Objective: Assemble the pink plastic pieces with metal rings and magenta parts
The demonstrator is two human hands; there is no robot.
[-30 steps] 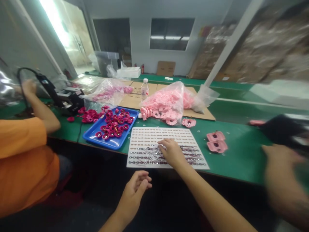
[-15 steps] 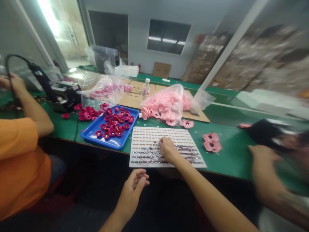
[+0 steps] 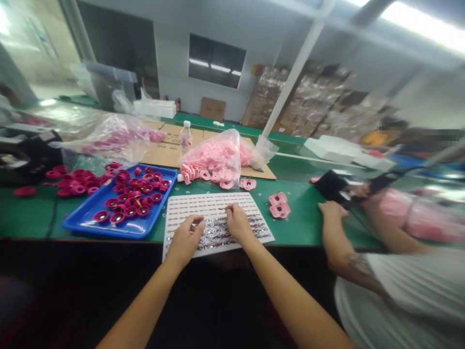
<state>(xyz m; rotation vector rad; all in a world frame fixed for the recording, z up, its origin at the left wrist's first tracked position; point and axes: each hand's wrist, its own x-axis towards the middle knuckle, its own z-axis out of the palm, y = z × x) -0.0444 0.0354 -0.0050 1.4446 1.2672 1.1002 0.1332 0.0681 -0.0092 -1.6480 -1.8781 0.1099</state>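
Observation:
A white board (image 3: 196,201) with rows of small slots lies at the table's front edge. Dark beaded-looking strips and loose silvery links (image 3: 214,230) cover its nearer part. My right hand (image 3: 239,224) is over the board's middle, fingertips pinched together; whatever they hold is too small to name. Above the board's left part is my left hand (image 3: 186,238), its fingers loosely curled and the thumb apart, with nothing visible in it.
On the left, a blue tray (image 3: 82,220) holds magenta cup-shaped pieces (image 3: 131,194); more lie beside it. A clear bag of pink parts (image 3: 218,157) and a bottle (image 3: 186,135) stand behind. Pink pieces (image 3: 279,206) lie right, near a co-worker's hand (image 3: 332,208) at a black device (image 3: 332,186).
My left hand has risen from below the table edge to over the board. My right hand stays over the board, still pinched. The view has swung right, showing more of the right-hand co-worker.

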